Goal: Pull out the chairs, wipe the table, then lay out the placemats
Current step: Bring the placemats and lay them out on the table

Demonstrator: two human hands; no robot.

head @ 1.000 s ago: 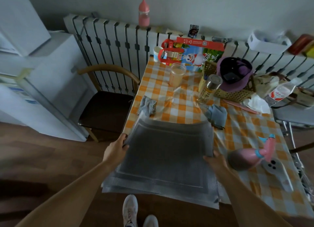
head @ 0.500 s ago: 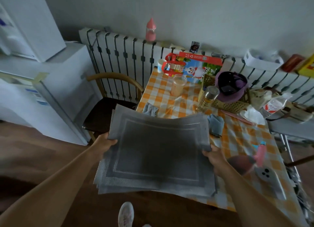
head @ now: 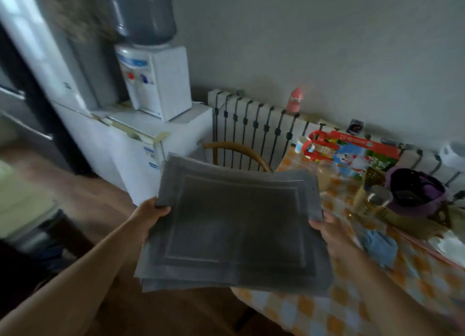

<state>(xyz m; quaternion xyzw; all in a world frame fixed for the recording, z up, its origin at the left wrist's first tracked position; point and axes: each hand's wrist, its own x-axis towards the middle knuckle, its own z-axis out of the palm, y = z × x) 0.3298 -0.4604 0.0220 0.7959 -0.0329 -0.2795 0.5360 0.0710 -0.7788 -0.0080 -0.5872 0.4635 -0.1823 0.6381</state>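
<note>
- Several grey placemats (head: 234, 225) are in one stack, held in the air between both hands. The stack hangs over the near left corner of the table (head: 314, 313) and partly over the floor, and no mat is laid out yet.
- The left hand (head: 148, 215) grips the left edge of the stack, thumb on top and fingers below, so that the mats do not slide apart.
- The right hand (head: 334, 232) grips the opposite edge. Only part of it shows at the rim, and the fingers below are hidden by the mats.
- Holding two opposite edges keeps the soft stack almost flat, with the far edge a little higher.
- The table has an orange checked cover and carries a blue cloth (head: 378, 244), a glass jar (head: 377, 200) and a basket (head: 402, 218). I judge that these may be in the way of the mats.
- A wooden chair (head: 239, 148) stands behind the stack, in front of the radiator (head: 251, 124). Whether it is pulled out enough, I cannot tell.
- Because of the blur, the number of mats cannot be counted.
- The next move probably needs one hand to be free, so that it can take the top mat.
</note>
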